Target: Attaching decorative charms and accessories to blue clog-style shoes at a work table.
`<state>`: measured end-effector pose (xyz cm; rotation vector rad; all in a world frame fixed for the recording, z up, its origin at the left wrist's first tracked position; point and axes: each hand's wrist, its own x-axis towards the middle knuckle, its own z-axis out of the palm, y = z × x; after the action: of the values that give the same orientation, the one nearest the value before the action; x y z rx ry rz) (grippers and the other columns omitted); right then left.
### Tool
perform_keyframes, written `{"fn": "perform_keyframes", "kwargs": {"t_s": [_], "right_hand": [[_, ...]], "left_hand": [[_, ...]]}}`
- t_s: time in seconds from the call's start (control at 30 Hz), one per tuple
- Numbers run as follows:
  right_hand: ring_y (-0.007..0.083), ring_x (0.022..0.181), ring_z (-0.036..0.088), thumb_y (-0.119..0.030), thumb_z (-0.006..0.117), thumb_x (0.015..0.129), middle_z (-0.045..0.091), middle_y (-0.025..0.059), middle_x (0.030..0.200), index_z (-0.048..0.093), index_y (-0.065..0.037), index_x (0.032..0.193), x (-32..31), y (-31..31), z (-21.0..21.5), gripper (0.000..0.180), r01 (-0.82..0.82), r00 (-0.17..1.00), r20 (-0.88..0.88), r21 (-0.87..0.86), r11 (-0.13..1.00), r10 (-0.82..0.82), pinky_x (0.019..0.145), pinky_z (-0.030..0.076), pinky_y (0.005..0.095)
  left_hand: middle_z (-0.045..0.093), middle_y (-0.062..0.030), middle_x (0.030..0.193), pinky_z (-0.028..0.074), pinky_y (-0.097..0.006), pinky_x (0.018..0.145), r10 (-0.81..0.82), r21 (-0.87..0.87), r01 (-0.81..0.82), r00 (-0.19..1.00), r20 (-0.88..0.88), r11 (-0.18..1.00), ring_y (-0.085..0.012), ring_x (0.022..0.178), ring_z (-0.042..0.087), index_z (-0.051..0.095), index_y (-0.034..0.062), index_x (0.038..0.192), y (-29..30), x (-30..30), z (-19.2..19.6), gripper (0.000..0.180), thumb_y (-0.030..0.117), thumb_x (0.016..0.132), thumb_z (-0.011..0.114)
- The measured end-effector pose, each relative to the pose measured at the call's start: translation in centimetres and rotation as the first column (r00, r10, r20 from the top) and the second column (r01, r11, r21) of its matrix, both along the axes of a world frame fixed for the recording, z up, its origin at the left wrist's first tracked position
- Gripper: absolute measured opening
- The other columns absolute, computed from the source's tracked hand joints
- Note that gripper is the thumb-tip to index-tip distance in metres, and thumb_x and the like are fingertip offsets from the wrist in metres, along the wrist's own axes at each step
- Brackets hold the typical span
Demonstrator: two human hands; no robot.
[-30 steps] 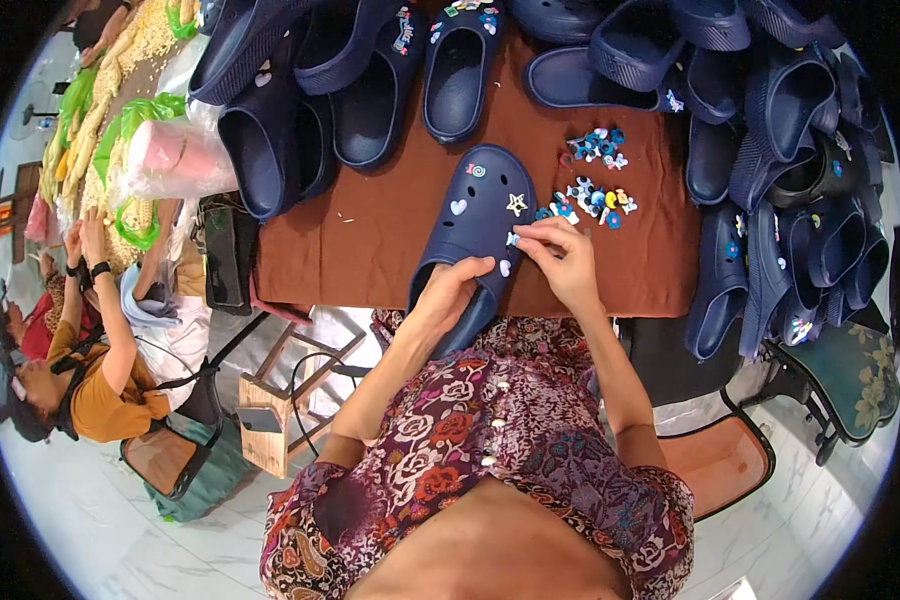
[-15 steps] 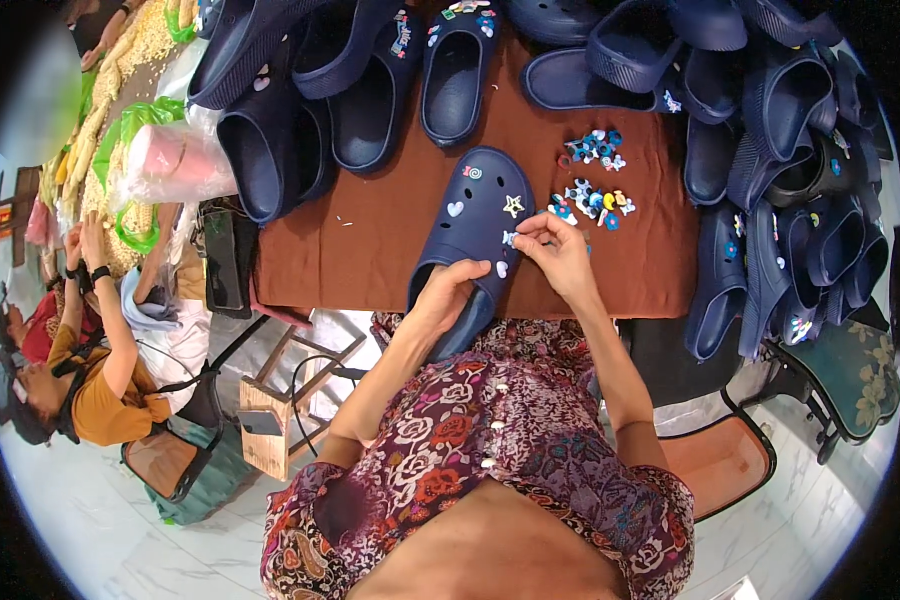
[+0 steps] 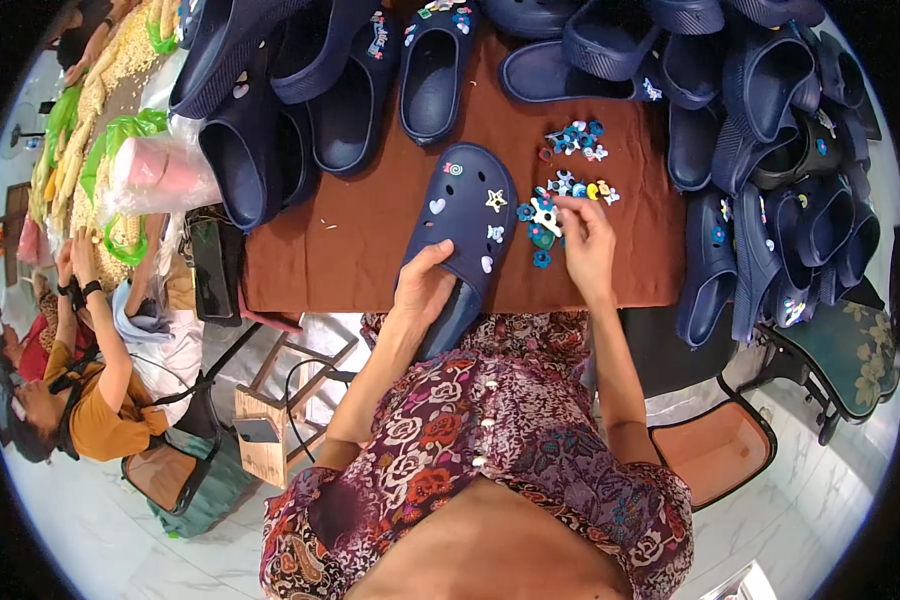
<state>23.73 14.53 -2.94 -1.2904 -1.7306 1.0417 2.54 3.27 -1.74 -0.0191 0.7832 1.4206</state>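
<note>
A navy blue clog point(image 3: 462, 225) lies on the brown tablecloth point(image 3: 350, 240), its toe pointing away from me, with several small charms pressed into its top. My left hand point(image 3: 425, 290) grips the clog's heel end at the table's near edge. My right hand point(image 3: 582, 232) hovers to the right of the clog, fingertips touching a heap of small coloured charms point(image 3: 560, 205). Whether a charm is pinched between the fingers I cannot tell.
Piles of navy clogs point(image 3: 770, 150) fill the right side and the back left point(image 3: 270, 100) of the table. A pink plastic-wrapped bundle point(image 3: 160, 175) lies at the left. Another person point(image 3: 80, 390) sits low at the left. An orange chair point(image 3: 715, 450) stands by my right.
My right hand has left the clog's side and moved right onto the charm heap. My left hand has kept its hold on the clog's heel.
</note>
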Motion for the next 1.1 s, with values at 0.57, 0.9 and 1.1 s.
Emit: {"fn": "perform_keyframes", "kwargs": {"t_s": [0.57,0.9,1.1], "right_hand": [[0.0288,0.088,0.064,-0.011,0.074,0.079,0.061,0.0104,0.097,0.062,-0.004,0.100,0.0,0.9,0.6,0.025,-0.230,0.881,0.449,0.132,0.964,0.149,0.076,0.050,0.0404],[0.0311,0.084,0.064,-0.014,0.070,0.085,0.063,0.0127,0.091,0.067,-0.004,0.100,0.5,1.4,1.3,0.018,-0.248,0.871,0.458,0.102,0.963,0.176,0.073,0.051,0.0391],[0.0156,0.079,0.067,-0.015,0.065,0.093,0.069,0.0074,0.092,0.069,-0.001,0.106,-1.6,1.9,2.0,0.019,-0.122,0.986,0.099,-0.109,0.987,0.133,0.068,0.053,0.0282]], "left_hand": [[0.053,-0.0206,0.136,0.035,-0.050,0.111,0.143,0.058,-0.157,0.971,0.192,0.986,-0.0360,0.125,0.051,0.044,-0.0047,0.137,1.2,0.5,0.2,0.070,0.016,0.073,0.062],[0.054,-0.0206,0.135,0.036,-0.050,0.111,0.155,0.068,-0.176,0.959,0.239,0.982,-0.0367,0.125,0.052,0.047,-0.0035,0.136,1.4,0.7,0.3,0.074,0.014,0.066,0.059],[0.054,-0.0214,0.137,0.035,-0.050,0.113,0.207,0.027,-0.222,0.940,0.272,0.975,-0.0370,0.126,0.051,0.046,-0.0042,0.137,1.5,1.0,1.0,0.076,0.015,0.064,0.057]]}}
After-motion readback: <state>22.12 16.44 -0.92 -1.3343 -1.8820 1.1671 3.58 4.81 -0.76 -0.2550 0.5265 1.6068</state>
